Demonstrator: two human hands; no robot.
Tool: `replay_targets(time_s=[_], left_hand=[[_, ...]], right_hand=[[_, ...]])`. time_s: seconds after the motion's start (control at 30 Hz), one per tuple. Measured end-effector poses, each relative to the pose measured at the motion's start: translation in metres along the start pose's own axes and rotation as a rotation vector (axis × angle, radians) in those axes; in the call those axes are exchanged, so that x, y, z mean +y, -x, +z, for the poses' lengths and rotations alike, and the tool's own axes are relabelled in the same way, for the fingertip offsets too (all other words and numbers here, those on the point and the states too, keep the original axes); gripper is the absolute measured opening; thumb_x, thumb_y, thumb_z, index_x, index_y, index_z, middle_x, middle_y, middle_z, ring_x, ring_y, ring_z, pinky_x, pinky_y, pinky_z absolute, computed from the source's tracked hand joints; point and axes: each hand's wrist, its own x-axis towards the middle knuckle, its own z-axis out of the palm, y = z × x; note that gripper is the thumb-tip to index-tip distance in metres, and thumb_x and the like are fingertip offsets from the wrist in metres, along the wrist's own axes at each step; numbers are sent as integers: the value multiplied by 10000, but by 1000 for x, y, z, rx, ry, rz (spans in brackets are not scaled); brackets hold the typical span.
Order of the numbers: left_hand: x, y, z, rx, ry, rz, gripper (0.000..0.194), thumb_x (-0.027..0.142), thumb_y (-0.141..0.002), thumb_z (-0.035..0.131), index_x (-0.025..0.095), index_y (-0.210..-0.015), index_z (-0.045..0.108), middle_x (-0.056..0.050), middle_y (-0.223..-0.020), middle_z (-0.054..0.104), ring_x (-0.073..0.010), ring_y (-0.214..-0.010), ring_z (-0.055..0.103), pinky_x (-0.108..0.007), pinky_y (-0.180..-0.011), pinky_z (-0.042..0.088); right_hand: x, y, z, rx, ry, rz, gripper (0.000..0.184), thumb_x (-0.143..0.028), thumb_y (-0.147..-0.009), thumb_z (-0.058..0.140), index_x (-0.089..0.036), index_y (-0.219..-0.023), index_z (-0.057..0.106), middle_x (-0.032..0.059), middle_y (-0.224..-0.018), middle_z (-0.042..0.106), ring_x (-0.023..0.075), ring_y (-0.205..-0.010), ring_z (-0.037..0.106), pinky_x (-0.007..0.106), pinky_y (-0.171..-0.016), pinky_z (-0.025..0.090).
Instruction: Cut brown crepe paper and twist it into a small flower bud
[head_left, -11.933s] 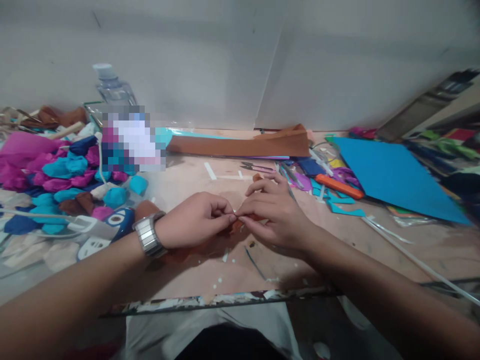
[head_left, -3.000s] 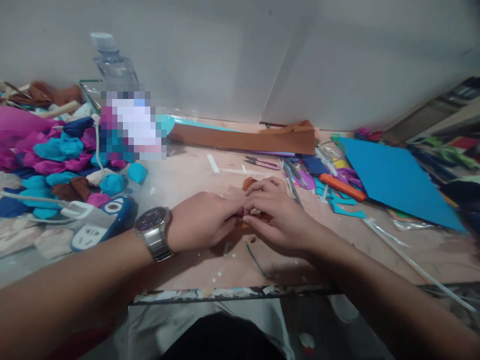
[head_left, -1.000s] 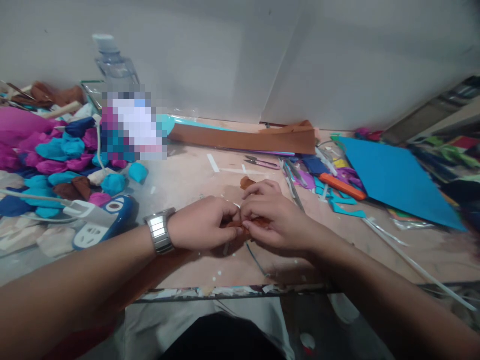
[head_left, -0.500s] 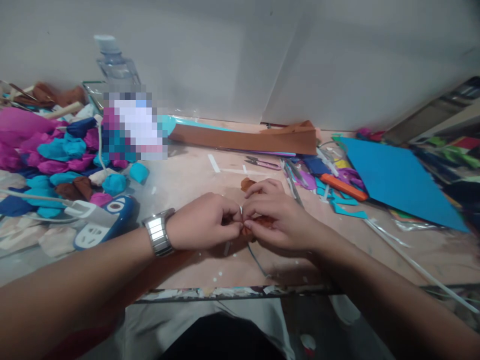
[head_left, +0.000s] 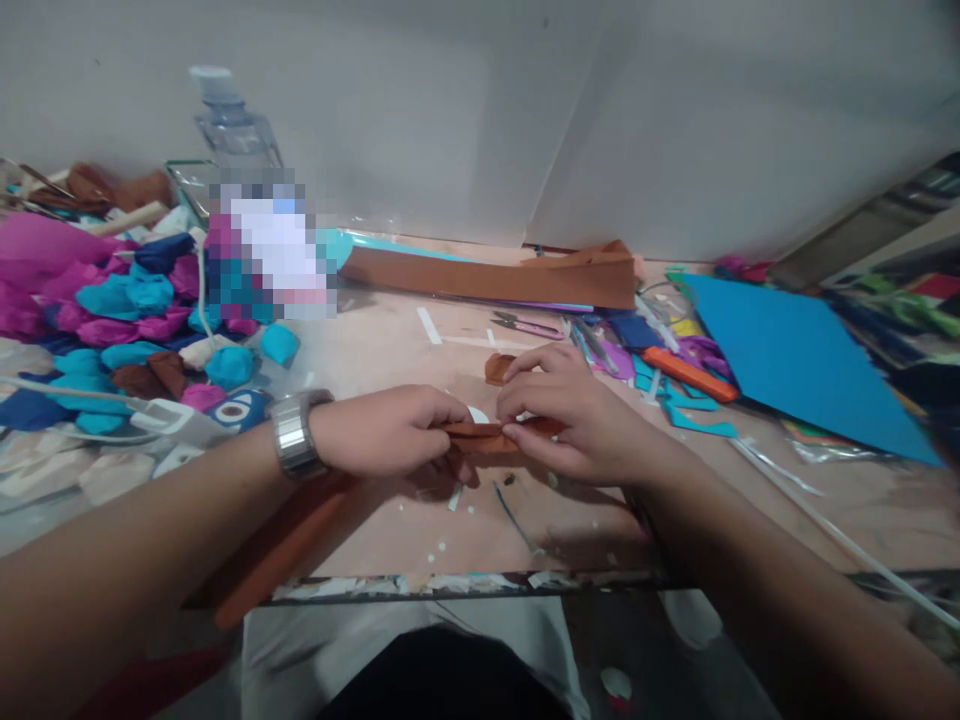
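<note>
Left hand (head_left: 394, 432) and right hand (head_left: 574, 412) each pinch the brown strip (head_left: 491, 440) between thumb and fingers, so it spans the gap between them, folded lengthwise and just above the table (head_left: 360, 350). The pinch looks shallow, right at the fingertips; if one side pulls harder than the other, the fold could spring open or skew, and a sharp tug might tear the thin material. Both wrists come in low from the near edge, forearms angled inward, the right fingers arched and fanned over the work. A longer brown band (head_left: 289, 545) hangs past the table edge beneath the left forearm — whether it joins the strip I cannot tell — and the arm could drag or crease it. Beyond the right fingertips sits a small brown piece (head_left: 498, 369), near enough to be knocked by a knuckle; farther off lie the snips (head_left: 529, 326).
</note>
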Motion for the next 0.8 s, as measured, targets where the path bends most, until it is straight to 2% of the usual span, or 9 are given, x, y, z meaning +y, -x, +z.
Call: replay_targets(time_s=[0.1,0.17,0.3,0.4,0.47,0.6,0.7,0.8], left_hand=[[-6,-1,-4,-84,204,-49,313,107,-830,491,156,-1103,637,-113,-1116,769,-176,-896,721,-307,-809,566],[-9,-1,-7,-153,278,-34,320,124,-844,491,159,-1135,617,-119,-1135,771,-190,-978,732,-317,-854,571],[-11,0,-11,-325,223,56,334,111,-840,485,171,-1149,597,-101,-1159,768,-212,-1080,728,-325,-893,575],[-9,1,-11,-436,212,74,398,73,-824,473,178,-1190,588,-66,-1101,772,-204,-1037,734,-338,-918,571],[-7,3,-10,-488,231,53,410,75,-824,492,194,-1207,580,-41,-1053,772,-201,-974,744,-335,-876,579],[-5,4,-7,-447,201,13,280,124,-876,581,220,-1137,550,-35,-1030,767,-193,-900,748,-322,-814,581],[-8,0,-3,-313,153,-16,170,167,-922,576,213,-1073,513,-63,-1034,756,-175,-865,740,-309,-773,576],[-13,-5,1,-184,117,-68,224,105,-885,528,211,-1079,496,-52,-1007,734,-168,-848,735,-290,-729,566]], right_hand=[[1,0,-1,-6,-20,-18,88,-168,-912,630,-226,-903,695,41,-909,707,270,-1140,578,460,-1021,388],[2,-1,-2,-5,-34,-27,88,-158,-900,631,-225,-897,688,41,-913,711,264,-1132,581,442,-1010,406],[3,-1,-6,-9,-64,-40,93,-149,-876,629,-227,-885,680,44,-914,718,266,-1123,587,433,-997,432],[4,-1,-9,-44,-101,-43,90,-156,-873,618,-227,-883,673,42,-908,725,261,-1095,596,432,-986,442],[4,-2,-10,-73,-113,-40,90,-162,-877,613,-225,-896,675,40,-908,729,251,-1070,601,425,-978,446],[2,-3,-9,-106,-96,-30,96,-160,-886,618,-228,-902,685,30,-900,733,236,-1049,601,421,-994,429],[0,-2,-3,-96,-54,-25,104,-184,-921,606,-235,-897,694,24,-889,731,239,-1041,593,448,-1013,396],[0,-2,4,-68,-11,-20,116,-204,-940,593,-237,-892,693,28,-903,731,250,-1065,585,474,-1027,368]])
